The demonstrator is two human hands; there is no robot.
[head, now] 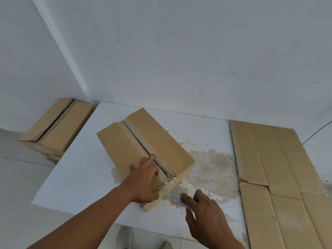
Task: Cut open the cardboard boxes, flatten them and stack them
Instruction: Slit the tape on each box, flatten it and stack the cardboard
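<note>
A brown cardboard box (125, 146) lies on a white table (80, 168), its top seam slit open along the middle, clear tape still at its near end. My left hand (145, 180) presses on the near end of the box top with straight fingers, the forefinger along the seam. My right hand (203, 211) grips a knife (170, 195), whose blade touches the taped near edge of the box. Flattened cardboard sheets (280, 177) lie stacked on the table's right side.
Another brown box (59, 126) with a slit top stands on more cardboard on the floor at the left, against the white wall. A worn, stained patch (212, 169) marks the table between the box and the flat sheets. Feet show below the table's near edge.
</note>
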